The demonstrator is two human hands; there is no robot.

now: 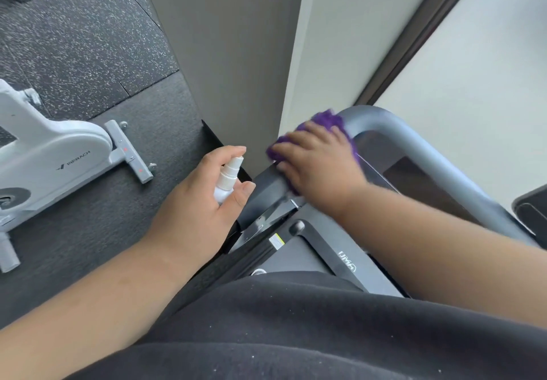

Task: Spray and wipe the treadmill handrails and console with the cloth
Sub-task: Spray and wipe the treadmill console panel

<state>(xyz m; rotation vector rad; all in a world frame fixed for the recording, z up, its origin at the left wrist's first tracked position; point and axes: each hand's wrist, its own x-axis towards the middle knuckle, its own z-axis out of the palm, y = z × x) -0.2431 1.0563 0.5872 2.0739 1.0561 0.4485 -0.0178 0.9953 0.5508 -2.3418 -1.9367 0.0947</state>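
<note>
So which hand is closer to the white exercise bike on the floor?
The left hand. It holds the small spray bottle just to the right of the exercise bike. The right hand is farther away, pressing the purple cloth on the treadmill handrail.

Wall stands just left of the handrail; open floor lies beyond, bike at its edge.

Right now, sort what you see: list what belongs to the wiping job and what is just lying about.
Job:
- purple cloth under the right hand
- spray bottle held in the left hand
- grey handrail
- treadmill

Lying about:
- white exercise bike
- speckled floor mat
</note>
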